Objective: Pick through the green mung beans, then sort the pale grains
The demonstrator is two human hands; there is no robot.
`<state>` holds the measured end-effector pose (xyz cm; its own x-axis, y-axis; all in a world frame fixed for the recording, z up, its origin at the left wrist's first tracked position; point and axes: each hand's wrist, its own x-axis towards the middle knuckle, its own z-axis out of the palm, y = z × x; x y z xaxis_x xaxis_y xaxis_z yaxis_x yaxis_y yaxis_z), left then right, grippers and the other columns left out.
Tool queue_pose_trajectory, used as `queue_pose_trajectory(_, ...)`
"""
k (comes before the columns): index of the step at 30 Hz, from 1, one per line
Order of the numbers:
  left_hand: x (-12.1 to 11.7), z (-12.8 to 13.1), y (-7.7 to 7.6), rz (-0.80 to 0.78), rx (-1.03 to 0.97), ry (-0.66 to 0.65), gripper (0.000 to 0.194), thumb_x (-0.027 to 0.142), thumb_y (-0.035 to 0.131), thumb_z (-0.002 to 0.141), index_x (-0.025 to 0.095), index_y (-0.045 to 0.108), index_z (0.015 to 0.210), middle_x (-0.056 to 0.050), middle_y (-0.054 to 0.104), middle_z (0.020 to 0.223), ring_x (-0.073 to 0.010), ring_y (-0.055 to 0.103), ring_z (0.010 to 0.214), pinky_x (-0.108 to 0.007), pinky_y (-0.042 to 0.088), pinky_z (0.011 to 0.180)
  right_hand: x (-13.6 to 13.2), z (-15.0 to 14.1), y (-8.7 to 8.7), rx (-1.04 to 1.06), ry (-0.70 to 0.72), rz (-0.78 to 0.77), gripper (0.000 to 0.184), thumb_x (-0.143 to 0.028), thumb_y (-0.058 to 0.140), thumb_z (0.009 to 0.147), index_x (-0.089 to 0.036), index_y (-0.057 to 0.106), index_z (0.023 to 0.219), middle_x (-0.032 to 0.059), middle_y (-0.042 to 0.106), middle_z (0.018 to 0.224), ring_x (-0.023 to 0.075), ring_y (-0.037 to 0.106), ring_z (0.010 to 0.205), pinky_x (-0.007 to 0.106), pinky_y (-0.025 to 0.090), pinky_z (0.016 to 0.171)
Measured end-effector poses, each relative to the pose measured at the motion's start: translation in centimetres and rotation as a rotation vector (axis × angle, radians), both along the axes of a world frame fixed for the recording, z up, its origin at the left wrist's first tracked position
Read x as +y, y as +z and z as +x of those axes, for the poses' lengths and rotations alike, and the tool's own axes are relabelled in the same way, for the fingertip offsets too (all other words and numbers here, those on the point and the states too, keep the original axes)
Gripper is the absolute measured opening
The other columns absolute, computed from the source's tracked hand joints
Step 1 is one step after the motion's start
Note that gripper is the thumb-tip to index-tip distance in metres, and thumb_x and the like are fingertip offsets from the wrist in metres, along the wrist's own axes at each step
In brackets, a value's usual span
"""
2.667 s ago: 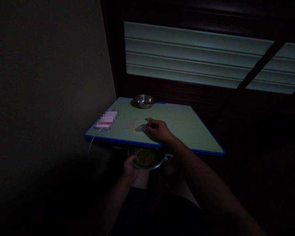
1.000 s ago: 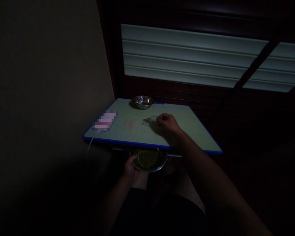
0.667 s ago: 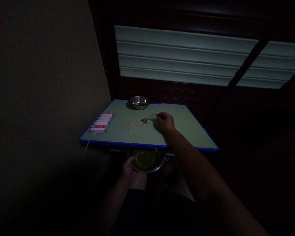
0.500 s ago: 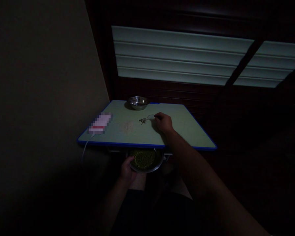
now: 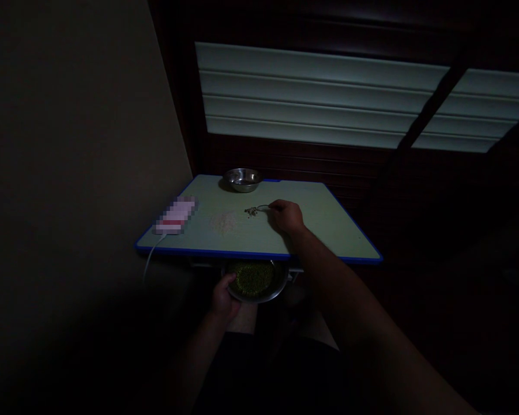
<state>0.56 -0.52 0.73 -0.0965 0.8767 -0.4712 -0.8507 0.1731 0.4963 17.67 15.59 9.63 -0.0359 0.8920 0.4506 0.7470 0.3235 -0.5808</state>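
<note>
Over the table [image 5: 328,236], my right hand [image 5: 288,217] pinches a thin curved tool [image 5: 263,206] (perhaps a spoon; too dark to tell), lying crosswise toward the dark bits [image 5: 251,212] at mid-table, left of that hand. My left hand [image 5: 225,298], farther from them, grips the metal bowl [image 5: 266,299] of green grains [image 5: 254,279] below the table's near edge.
</note>
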Motion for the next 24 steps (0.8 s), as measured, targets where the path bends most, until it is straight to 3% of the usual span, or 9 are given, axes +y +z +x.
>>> queue_pose_trajectory(11, 0.1, 0.0, -0.2, 0.017, 0.025, -0.005, 0.027, 0.013, 0.056, 0.068, 0.012, 0.073, 0.089, -0.009, 0.075, 0.079, -0.0254, 0.071, 0.080, -0.042, 0.055, 0.084, -0.8, -0.1, 0.1, -0.002, 0.046, 0.007, 0.018, -0.022, 0.059, 0.077, -0.023, 0.073, 0.087, 0.0030, 0.073, 0.085, 0.0176, 0.063, 0.078, 0.029, 0.046, 0.076)
queue_pose_trajectory(24, 0.1, 0.0, -0.3, 0.078, 0.016, 0.004, 0.036, 0.012, 0.058, 0.065, 0.015, 0.073, 0.098, -0.008, 0.076, 0.081, -0.0275, 0.071, 0.086, -0.043, 0.055, 0.085, -0.9, -0.2, 0.0, 0.075, 0.078, 0.005, 0.019, -0.022, 0.054, 0.075, -0.019, 0.071, 0.084, 0.0020, 0.071, 0.079, 0.0155, 0.061, 0.074, 0.026, 0.045, 0.072)
